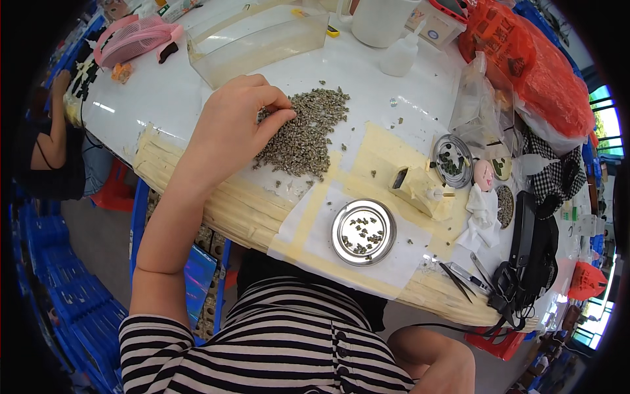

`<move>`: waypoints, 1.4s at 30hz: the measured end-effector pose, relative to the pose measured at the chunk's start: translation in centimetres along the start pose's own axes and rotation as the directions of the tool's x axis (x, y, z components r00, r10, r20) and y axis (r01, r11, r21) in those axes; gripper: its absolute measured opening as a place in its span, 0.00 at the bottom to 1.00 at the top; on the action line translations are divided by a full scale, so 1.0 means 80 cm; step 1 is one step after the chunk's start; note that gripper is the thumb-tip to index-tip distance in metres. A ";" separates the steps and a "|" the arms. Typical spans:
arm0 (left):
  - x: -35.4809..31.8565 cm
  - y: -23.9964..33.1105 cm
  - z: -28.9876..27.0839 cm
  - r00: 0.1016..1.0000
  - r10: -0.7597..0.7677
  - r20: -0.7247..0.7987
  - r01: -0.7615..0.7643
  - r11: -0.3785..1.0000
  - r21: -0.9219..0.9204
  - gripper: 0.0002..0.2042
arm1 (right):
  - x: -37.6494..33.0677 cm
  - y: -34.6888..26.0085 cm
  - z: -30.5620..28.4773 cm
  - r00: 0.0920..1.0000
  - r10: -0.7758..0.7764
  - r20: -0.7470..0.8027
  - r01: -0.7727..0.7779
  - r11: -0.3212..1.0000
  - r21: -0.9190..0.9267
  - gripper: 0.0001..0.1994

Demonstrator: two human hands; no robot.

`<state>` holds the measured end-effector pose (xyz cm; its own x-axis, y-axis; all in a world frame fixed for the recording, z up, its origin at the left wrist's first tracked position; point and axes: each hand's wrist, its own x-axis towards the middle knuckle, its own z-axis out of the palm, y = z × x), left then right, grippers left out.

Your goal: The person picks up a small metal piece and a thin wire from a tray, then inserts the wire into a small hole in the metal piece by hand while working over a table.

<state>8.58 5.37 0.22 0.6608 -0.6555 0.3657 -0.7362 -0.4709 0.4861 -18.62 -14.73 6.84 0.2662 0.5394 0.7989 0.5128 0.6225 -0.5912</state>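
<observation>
Head view, looking down on a white worktable [367, 72] whose near edge is wrapped in yellowish tape. Our left hand [233, 125] reaches out over the table with the fingers curled together; the fingertips [283, 113] press into the left edge of a heap of small grey-green parts [305, 134], pinching at pieces there, though what lies between them is too small to tell. The heap spreads across the middle of the table, with stray pieces scattered just beside it. Our right hand is not visible; only the right forearm [436, 361] shows at the lower edge, below the table, so we cannot tell its state.

Near the table's front edge, on a sheet of white paper, stands a round metal dish [363, 232] holding a few of the same parts, well apart from the heap. To its right lie a taped yellow block [420, 190], a second round metal tin [453, 161] with dark pieces, a white cloth [482, 210] and tweezers [459, 279]. A clear plastic box [256, 39] sits beyond the hand, a white squeeze bottle [400, 56] to its right, and an orange plastic bag [525, 59] at the far right. A pink basket [134, 38] rests at the far left corner.
</observation>
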 end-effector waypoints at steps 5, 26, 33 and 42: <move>0.002 -0.006 0.004 0.993 0.118 0.003 -0.118 0.991 0.060 0.04 | -0.003 0.016 -0.010 0.992 0.023 -0.125 -0.028 0.999 -0.036 0.25; -0.033 0.104 0.043 0.827 -0.061 0.559 0.548 -0.135 -0.825 0.06 | -0.007 0.106 -0.053 0.623 -0.272 -0.734 -0.781 -0.157 -0.604 0.12; -0.038 0.109 0.048 0.877 -0.002 0.480 0.479 -0.044 -0.877 0.07 | -0.016 0.102 -0.049 0.496 -0.277 -0.823 -0.851 0.032 -0.524 0.09; -0.041 0.112 0.049 0.984 0.154 -0.086 -0.166 0.649 -0.743 0.08 | -0.025 0.095 -0.040 0.273 -0.114 -0.955 -0.848 0.441 -0.294 0.05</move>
<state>-0.72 1.01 0.26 0.5495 -0.6671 0.5031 -0.4788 0.2421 0.8439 -12.64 -12.86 1.13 0.7940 -0.4654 0.3910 0.2408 -0.3497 -0.9054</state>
